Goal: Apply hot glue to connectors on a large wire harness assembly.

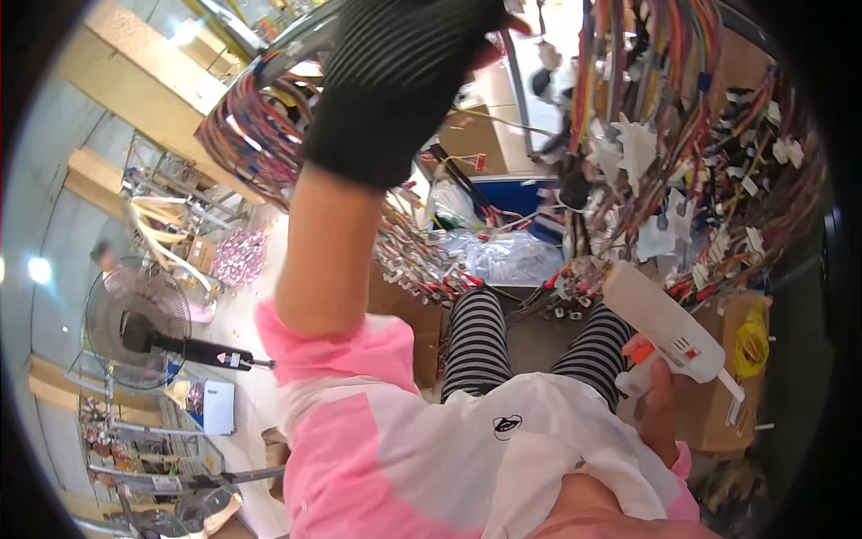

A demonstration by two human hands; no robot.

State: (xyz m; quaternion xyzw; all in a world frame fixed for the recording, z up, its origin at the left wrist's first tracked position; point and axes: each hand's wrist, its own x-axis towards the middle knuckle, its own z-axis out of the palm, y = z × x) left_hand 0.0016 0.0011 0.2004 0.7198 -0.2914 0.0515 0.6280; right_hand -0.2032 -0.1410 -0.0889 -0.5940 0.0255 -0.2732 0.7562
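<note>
In the head view, a white cable-tie gun (663, 329) is gripped at its handle by the right hand (662, 409), fingers wrapped shut, low right (nose aimed up-left toward hanging wire harnesses (682, 135)). The black-gloved left hand (404, 81) is raised far; its fingers cannot be told.

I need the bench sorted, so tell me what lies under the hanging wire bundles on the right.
Under the hanging wire bundles lie clear plastic bags, loose red-tipped leads and a cardboard box. The white glue gun in the right hand covers part of the box.
</note>
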